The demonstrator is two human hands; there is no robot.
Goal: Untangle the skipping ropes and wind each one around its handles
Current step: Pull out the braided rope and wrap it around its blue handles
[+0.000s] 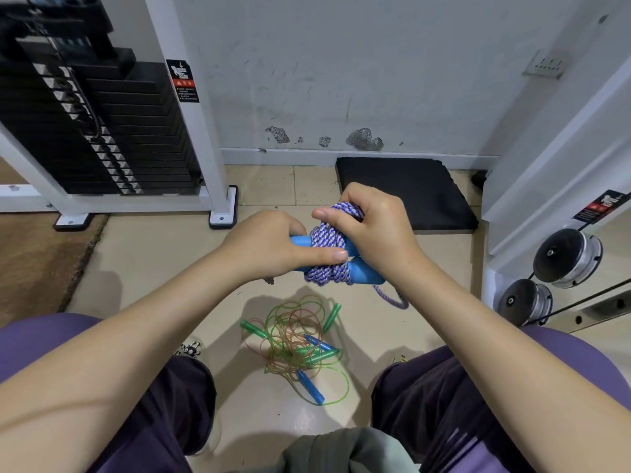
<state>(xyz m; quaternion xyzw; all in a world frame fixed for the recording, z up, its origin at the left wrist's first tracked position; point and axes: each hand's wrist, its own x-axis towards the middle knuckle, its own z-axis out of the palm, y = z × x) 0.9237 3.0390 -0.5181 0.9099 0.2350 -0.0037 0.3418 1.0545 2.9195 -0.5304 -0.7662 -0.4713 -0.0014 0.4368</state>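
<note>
Both hands (327, 240) clamped on braided rope bundle (327, 254) above beige tiled floor (153, 268), scuffed wall (341, 80) behind.

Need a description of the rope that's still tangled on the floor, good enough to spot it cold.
Start at the black mat against the wall, then come toward the person, past both hands, to the tile floor between the knees. The tangled pile lies there: thin, see-through green and orange cords with slim green and blue handles, unlike the thick purple-and-white braided rope wound on fat blue handles above.
</note>
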